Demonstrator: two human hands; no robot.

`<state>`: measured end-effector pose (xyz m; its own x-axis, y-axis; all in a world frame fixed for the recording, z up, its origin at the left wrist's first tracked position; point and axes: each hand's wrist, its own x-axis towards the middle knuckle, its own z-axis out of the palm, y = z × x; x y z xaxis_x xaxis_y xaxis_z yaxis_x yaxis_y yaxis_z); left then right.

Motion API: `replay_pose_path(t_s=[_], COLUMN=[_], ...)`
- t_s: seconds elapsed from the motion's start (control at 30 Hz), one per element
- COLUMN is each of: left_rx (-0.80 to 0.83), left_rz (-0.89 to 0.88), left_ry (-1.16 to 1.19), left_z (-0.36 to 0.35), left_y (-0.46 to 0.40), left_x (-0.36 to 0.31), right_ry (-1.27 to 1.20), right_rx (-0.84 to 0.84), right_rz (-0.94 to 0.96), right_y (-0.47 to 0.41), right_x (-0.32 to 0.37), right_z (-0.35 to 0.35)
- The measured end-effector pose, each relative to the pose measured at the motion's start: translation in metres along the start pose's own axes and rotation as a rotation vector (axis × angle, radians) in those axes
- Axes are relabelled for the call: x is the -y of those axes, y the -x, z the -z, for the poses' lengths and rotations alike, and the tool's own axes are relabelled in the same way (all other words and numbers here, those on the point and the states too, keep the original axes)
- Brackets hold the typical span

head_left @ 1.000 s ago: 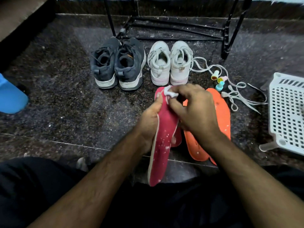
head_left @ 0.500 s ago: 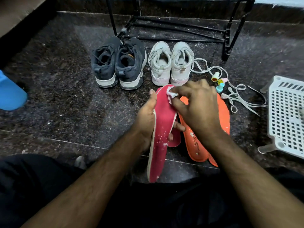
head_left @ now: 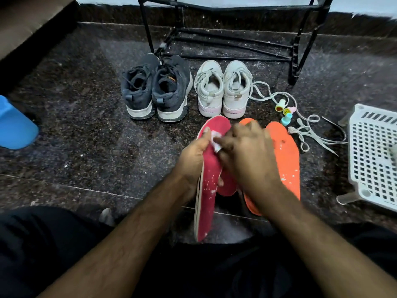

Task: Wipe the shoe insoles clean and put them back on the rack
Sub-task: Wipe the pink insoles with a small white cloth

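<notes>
**On the stone floor, a half-wiped insole and several ways to lose ground**

Over the speckled floor [head_left: 81, 134], in front of the black rack [head_left: 232, 37], the person held a red insole [head_left: 209, 190] up on edge. The left hand [head_left: 191, 160] gripped it from behind near the middle, thumb along the rim. The right hand [head_left: 249, 155] pinched a small white wipe [head_left: 216, 140] against the toe end; its fingers were blurred, so the exact grip could not be read.

White flecks dotted the lower half of the red insole, so the wiping looked far from finished. The wipe was small, and it could plausibly have loaded up and smeared the residue rather than lifted it. The insole was thin and held at one point only, so firm pressure near the toe could have bent it or slipped it from the left hand onto the dusty floor, soiling it again.

A second red insole [head_left: 227, 186] lay partly hidden behind the hands, with two orange insoles [head_left: 285, 160] beside it, also flecked. All of them rested on a gritty surface, which could have soiled them again.

Loose white laces [head_left: 309, 134] and three small coloured caps [head_left: 286, 110] lay just to the right, near enough to snag or scatter with a careless reach. The dark shoes [head_left: 156, 89] and white shoes [head_left: 223, 91] stood between the person and the rack, in the path of any return.
</notes>
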<state>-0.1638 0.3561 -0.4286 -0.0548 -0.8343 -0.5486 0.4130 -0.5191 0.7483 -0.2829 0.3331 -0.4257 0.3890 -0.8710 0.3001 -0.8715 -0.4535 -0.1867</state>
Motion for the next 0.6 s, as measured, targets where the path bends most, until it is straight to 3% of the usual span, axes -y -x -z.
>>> replay_pose_path(t_s=[0.13,0.33,0.5,0.6], left_rx=[0.036,0.023,0.06,0.06], left_rz=[-0.011,-0.039,0.029,-0.006], left_ry=[0.073,-0.011,0.123,-0.033], left_z=[0.003,-0.001,-0.002,0.005], left_y=[-0.001,-0.001,0.003,-0.004], left_x=[-0.002,0.002,-0.004,0.002], right_ry=[-0.033,-0.061,-0.032,-0.015], right_rx=[0.112,-0.021,0.091,0.025], right_rz=[0.115,-0.115,0.108,0.039], right_y=[0.028,-0.008,0.013,0.002], right_x=[0.021,-0.02,0.005,-0.017], right_z=[-0.003,0.002,-0.003,0.002])
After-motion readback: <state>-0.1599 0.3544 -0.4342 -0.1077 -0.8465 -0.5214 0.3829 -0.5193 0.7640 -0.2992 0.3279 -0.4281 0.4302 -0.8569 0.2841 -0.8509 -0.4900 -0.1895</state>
